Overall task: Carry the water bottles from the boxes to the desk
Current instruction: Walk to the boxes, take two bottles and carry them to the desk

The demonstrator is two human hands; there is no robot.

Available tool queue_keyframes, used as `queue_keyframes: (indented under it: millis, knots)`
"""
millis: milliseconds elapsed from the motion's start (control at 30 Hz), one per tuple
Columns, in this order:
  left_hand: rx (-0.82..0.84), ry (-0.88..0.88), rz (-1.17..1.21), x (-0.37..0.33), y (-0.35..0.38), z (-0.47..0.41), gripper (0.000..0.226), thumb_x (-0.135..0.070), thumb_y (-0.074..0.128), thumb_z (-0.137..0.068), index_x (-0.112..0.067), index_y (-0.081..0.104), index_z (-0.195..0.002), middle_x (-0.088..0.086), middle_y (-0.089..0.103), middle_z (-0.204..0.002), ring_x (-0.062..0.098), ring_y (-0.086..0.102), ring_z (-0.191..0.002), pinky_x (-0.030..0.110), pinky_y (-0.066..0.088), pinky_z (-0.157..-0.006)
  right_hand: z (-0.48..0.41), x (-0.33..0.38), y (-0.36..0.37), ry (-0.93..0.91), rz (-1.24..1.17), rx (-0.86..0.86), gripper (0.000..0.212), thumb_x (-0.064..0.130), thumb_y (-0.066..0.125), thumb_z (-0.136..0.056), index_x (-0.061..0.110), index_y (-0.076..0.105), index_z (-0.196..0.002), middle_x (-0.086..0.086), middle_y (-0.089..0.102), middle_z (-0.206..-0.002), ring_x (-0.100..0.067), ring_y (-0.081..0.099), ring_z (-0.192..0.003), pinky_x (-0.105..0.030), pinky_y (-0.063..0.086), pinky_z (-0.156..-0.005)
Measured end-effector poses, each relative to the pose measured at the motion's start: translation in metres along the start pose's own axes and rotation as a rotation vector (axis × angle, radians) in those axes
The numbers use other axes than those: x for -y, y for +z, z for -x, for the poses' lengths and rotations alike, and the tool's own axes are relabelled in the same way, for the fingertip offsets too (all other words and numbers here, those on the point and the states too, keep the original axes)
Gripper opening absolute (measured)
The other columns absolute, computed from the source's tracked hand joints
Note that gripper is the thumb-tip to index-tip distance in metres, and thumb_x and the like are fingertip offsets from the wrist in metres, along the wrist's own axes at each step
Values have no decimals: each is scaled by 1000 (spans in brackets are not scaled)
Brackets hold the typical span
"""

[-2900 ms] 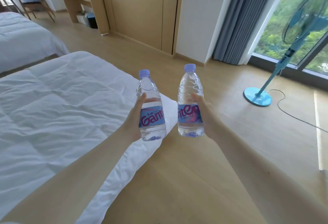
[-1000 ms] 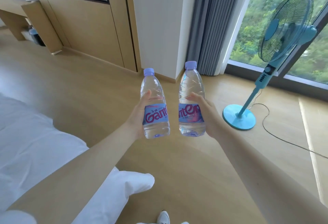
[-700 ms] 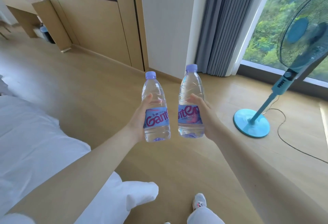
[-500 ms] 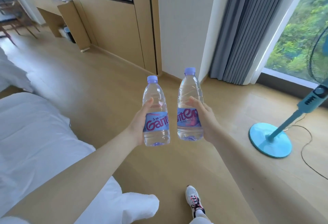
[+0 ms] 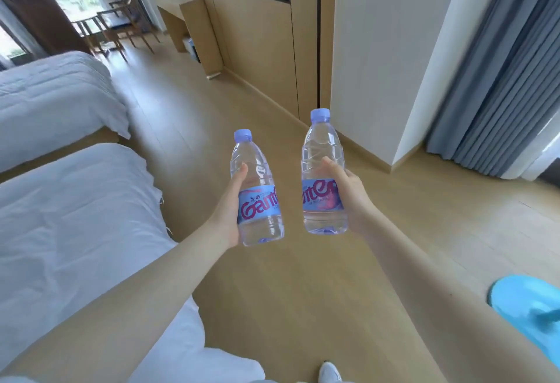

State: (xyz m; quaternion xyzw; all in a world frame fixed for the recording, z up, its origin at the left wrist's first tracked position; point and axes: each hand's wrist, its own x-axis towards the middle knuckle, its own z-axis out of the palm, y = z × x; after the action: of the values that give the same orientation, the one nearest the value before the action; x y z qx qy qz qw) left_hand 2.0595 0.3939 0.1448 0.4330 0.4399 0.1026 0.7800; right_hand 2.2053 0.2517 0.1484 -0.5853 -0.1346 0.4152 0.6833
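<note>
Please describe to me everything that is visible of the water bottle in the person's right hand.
The bottle in the right hand is clear ribbed plastic, with a pale lilac cap closed on top and a blue label with pink letters round its lower half. It seems filled with water. It is held nearly upright above the wooden floor. The right hand grips it from the right at label height, thumb on the near side above the label. It does not touch the other bottle.
</note>
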Motion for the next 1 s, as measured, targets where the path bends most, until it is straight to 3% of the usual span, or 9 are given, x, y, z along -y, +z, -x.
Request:
queue_keyframes:
  millis: [167,300,533,667,800,1000]
  knots:
    - [-51,-14,-5,-8,10,-22,74,-72,62,-57,-14,70,-103,10,72,-89,28,68,-78,47,53,-86,-37,2,-7,28,-2,32,33,44,60,-90,15,62,-106,-4,71,-84,-17,70,-70,-32,56,-68]
    - [-59,3,21,-19,9,-45,65,-67,62,-65,-14,68,-102,10,72,-85,27,68,-75,42,55,-80,-68,6,-1,48,29,40,34,46,59,-91,16,62,-106,-4,72,-83,-18,70,-70,-31,56,-66]
    - [-60,22,60,-64,-5,-116,72,-68,66,-54,-14,70,-102,11,73,-87,28,69,-76,45,54,-84,-141,25,15,37,112,-1,30,45,58,-91,16,63,-97,-5,71,-80,-17,70,-66,-28,57,-62]
    - [-39,22,85,-102,-19,-167,61,-67,61,-74,-13,69,-101,10,72,-86,28,68,-75,42,55,-79,-201,40,36,31,148,-35,38,48,57,-91,12,64,-103,-6,72,-79,-20,71,-69,-33,56,-68]
    - [-6,38,77,-151,-38,-214,57,-65,57,-79,-14,68,-102,9,72,-83,27,69,-73,41,56,-77,-263,59,71,33,196,-32,44,51,54,-91,11,64,-105,-9,73,-84,-24,71,-75,-37,58,-74]
    - [11,74,57,-215,-73,-270,55,-66,50,-84,-16,67,-100,6,72,-75,23,69,-66,39,57,-70,-338,80,125,13,216,-8,40,50,55,-91,13,64,-102,-5,73,-78,-17,71,-68,-29,56,-62]
